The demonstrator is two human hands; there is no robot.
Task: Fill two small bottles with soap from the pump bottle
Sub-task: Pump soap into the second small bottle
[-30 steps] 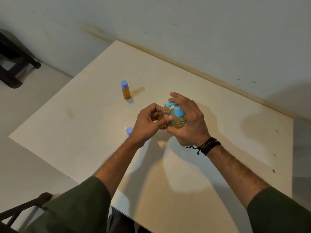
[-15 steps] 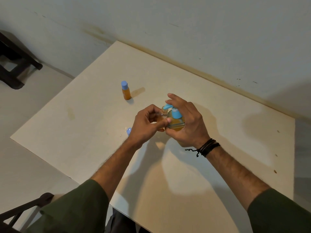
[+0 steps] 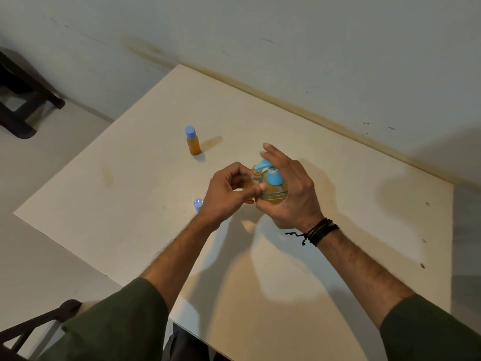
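I'm on the second fill: my left hand (image 3: 226, 194) pinches the open small bottle (image 3: 256, 175) under the pump bottle (image 3: 273, 191) spout, my right hand (image 3: 289, 186), fingers spread, cradles that pump bottle, and the next press needs steady alignment.

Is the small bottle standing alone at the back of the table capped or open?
Capped. The small bottle stands upright on the table with its blue cap on; its body looks orange throughout.
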